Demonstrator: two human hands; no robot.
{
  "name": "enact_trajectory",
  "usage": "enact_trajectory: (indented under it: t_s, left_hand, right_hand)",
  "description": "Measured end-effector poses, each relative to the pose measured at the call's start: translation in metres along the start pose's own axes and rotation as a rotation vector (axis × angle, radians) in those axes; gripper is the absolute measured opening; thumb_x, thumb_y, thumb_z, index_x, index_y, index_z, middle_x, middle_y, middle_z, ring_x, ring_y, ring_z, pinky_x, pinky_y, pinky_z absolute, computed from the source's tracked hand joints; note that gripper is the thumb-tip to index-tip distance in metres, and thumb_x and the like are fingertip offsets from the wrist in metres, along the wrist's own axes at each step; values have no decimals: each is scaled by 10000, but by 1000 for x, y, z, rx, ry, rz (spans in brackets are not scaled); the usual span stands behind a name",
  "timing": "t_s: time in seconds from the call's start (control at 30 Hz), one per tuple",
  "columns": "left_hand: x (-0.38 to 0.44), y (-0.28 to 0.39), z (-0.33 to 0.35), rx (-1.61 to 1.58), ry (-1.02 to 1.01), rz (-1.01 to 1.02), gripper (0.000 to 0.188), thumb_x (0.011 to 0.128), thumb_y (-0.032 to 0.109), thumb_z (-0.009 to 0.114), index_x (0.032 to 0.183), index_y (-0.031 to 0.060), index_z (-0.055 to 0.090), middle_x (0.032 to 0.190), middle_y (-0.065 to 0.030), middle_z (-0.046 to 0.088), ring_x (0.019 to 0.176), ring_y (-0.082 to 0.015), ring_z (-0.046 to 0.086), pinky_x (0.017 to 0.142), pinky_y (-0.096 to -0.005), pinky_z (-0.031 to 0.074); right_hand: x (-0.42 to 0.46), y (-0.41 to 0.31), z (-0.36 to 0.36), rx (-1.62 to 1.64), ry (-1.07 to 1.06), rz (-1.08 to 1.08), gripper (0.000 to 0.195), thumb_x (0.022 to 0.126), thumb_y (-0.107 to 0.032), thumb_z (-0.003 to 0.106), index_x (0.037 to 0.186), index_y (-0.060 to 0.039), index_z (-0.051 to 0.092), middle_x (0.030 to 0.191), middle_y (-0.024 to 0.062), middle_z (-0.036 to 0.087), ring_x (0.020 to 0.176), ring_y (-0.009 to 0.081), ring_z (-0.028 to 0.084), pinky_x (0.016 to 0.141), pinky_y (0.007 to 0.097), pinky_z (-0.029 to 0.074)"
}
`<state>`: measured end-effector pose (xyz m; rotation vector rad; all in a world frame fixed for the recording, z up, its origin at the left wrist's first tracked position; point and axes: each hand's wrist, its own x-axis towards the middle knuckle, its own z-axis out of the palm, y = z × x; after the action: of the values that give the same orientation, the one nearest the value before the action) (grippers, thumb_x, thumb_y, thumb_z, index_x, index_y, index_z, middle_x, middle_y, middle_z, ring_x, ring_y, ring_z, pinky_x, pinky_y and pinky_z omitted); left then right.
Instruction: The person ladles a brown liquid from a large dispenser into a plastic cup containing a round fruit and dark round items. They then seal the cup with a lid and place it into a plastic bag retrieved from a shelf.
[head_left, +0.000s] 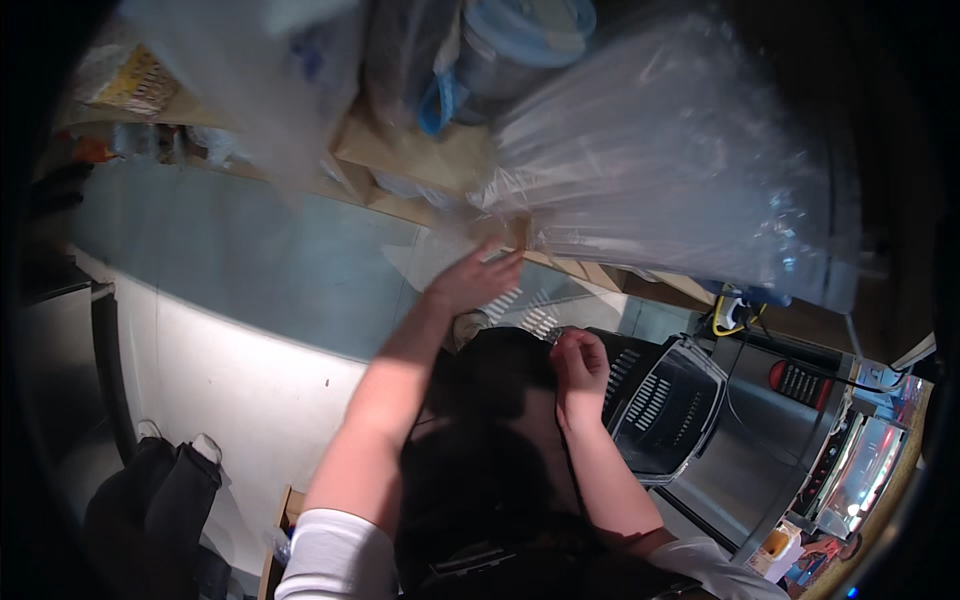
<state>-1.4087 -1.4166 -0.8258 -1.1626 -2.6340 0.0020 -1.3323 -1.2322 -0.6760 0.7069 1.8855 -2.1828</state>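
Observation:
My left hand (480, 281) reaches forward with its fingers apart, blurred by motion. Its fingertips are near the wooden shelf edge and the gathered end of a large clear plastic bag (660, 150); whether they touch it cannot be made out. Closer to my body, my right hand (581, 364) is raised with thumb and fingers drawn together beside my dark apron (487, 442). Anything small between those fingertips is too unclear to tell. Just right of that hand is a black slotted bin with a clear rim (667, 412).
Wooden shelving (420, 150) runs across the front, holding a blue-lidded container (525, 37) and a yellow packet (139, 79). At right stand a steel cabinet (750, 450), cables (724, 315) and a red-black keypad device (799, 384). Another person's legs (157, 487) are at lower left.

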Motion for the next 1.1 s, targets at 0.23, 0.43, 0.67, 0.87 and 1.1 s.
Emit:
enact_trajectory:
  t_s: [0.23, 0.43, 0.67, 0.87, 1.1]
  left_hand:
    - [3, -2, 48, -393, 171, -702, 664, 714, 476, 697, 1230, 103, 509, 1322, -132, 427, 1196, -274, 460, 968, -411, 405]
    - [-18, -37, 107, -285, 402, -911, 242, 819, 261, 628, 996, 97, 634, 993, -80, 625, 946, -295, 580, 799, -408, 471]
    - [-62, -77, 72, -1364, 142, -1493, 160, 878, 148, 542, 963, 60, 646, 865, -89, 617, 733, -216, 584, 710, -348, 492]
    - [-40, -39, 106, -930, 634, -1211, 339, 870, 125, 543, 1189, 14, 510, 1099, -118, 570, 857, -208, 573, 803, -308, 467]
    - [-29, 14, 122, -1293, 1165, -1713, 753, 810, 146, 638, 1428, 37, 222, 1336, -150, 414, 1112, -193, 467, 961, -315, 370]
  right_hand:
    - [38, 15, -33, -121, -82, -2, 63, 913, -101, 589, 886, -44, 585, 755, 21, 574, 650, 97, 512, 601, 212, 403]
    - [127, 39, -24, -859, -457, 61, 266, 881, -273, 644, 854, -15, 585, 683, 39, 565, 620, 129, 522, 589, 253, 420]
    - [191, 115, 3, -1163, -328, -301, 443, 778, -399, 718, 895, 8, 587, 668, 104, 607, 637, 254, 605, 631, 357, 481]
    - [227, 133, 50, -899, -141, -722, 375, 774, -327, 701, 837, 30, 605, 700, 158, 643, 678, 337, 634, 619, 421, 493]
    - [268, 116, 34, -1151, 20, -697, 263, 808, -235, 678, 943, -10, 661, 845, 192, 674, 816, 360, 652, 741, 396, 492]
